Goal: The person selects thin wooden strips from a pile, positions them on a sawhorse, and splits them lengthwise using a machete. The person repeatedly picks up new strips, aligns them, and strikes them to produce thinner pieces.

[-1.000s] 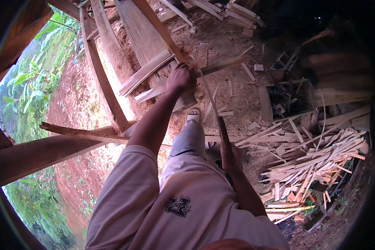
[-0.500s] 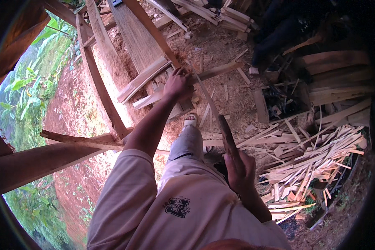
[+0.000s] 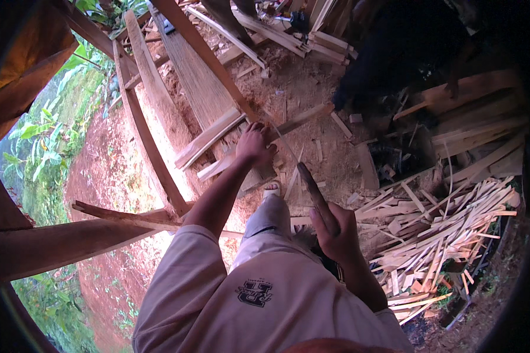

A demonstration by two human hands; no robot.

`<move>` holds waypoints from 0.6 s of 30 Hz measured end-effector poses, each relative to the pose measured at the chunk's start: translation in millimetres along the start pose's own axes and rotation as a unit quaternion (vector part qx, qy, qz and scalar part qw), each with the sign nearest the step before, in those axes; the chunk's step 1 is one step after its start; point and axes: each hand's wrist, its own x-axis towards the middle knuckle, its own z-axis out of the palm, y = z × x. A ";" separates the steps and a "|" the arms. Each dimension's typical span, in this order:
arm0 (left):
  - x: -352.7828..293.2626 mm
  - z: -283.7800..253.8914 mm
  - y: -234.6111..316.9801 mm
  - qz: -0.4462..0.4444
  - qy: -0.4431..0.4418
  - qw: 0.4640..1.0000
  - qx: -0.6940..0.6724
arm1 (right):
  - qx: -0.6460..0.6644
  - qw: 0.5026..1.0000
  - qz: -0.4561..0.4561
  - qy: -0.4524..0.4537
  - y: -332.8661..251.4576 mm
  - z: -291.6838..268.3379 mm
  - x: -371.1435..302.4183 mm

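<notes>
My left hand (image 3: 255, 144) has its fingers curled around the near end of a long, narrow reddish-brown board (image 3: 209, 56), which slopes away to the upper left. In my right hand (image 3: 335, 232) is the dark handle of a machete-like knife (image 3: 319, 197). Its thin, pale blade points forward and left, passing close beside the board's end and my left hand. Blur keeps me from telling whether the edge touches the wood. Below the board's end, a crosswise timber (image 3: 305, 117) rests near the ground, beside a short light plank (image 3: 209, 138).
A wide plank (image 3: 197, 76) with a small dark-blue item (image 3: 169, 26) lies left of the board. Wood offcuts (image 3: 436, 241) are heaped at the right. A thick beam (image 3: 70, 238) crosses the left side. Another person (image 3: 388, 53) in dark clothes is at the upper right.
The knife's handle has swung left and forward, closer to my left hand. My left hand still grips the board's end. The other person has shifted left, and the whole view has tilted slightly.
</notes>
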 end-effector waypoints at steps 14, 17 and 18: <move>8.4 5.3 -9.3 0.079 -0.085 0.992 0.044 | -0.018 0.998 -0.045 0.032 46.8 -2.8 -33.7; 3.7 11.5 -5.1 0.050 -0.070 0.994 0.066 | -0.007 0.998 -0.048 0.031 49.9 2.6 -33.7; 2.5 14.3 -2.1 0.023 -0.080 0.995 0.062 | -0.004 0.999 -0.044 0.029 50.5 3.7 -34.1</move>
